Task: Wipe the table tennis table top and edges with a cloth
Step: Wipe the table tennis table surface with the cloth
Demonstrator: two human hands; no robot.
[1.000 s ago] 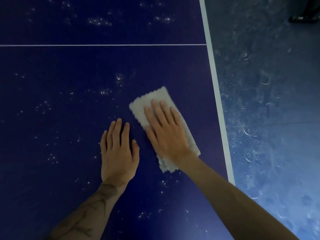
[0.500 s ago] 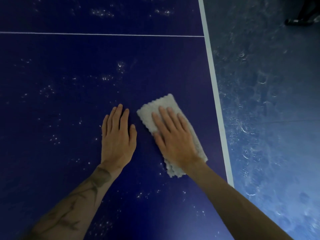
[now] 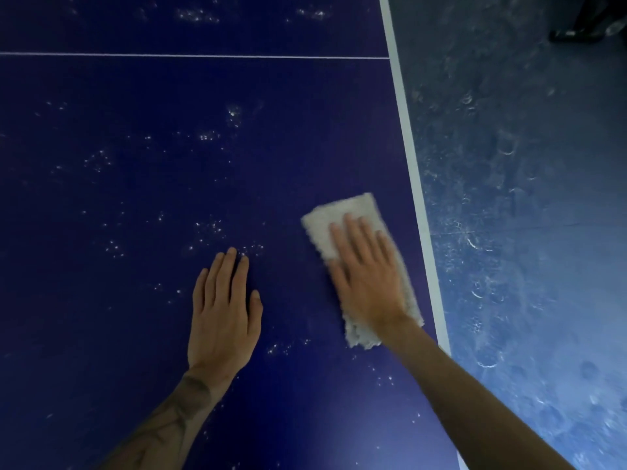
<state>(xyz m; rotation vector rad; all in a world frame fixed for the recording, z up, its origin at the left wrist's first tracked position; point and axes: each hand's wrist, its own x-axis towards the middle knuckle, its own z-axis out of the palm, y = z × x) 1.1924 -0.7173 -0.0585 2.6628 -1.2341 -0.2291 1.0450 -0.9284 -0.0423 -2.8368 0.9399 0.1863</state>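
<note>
The dark blue table tennis table top [image 3: 135, 181] fills most of the view and is speckled with pale dusty spots. A folded white cloth [image 3: 342, 215] lies flat on it near the white edge stripe [image 3: 412, 184] on the right. My right hand [image 3: 368, 276] presses down on the cloth with straight fingers. My left hand [image 3: 224, 310] rests flat on the bare table surface to the left of the cloth, a gap between them. The cloth looks slightly blurred from motion.
A thin white line [image 3: 190, 56] crosses the table top at the back. Beyond the right edge lies a scuffed blue-grey floor [image 3: 529, 198]. A dark object [image 3: 590, 32] stands on the floor at the top right corner.
My right hand has slid the cloth to the right, closer to the white edge stripe. The gap to my left hand has widened; the left hand stays planted.
</note>
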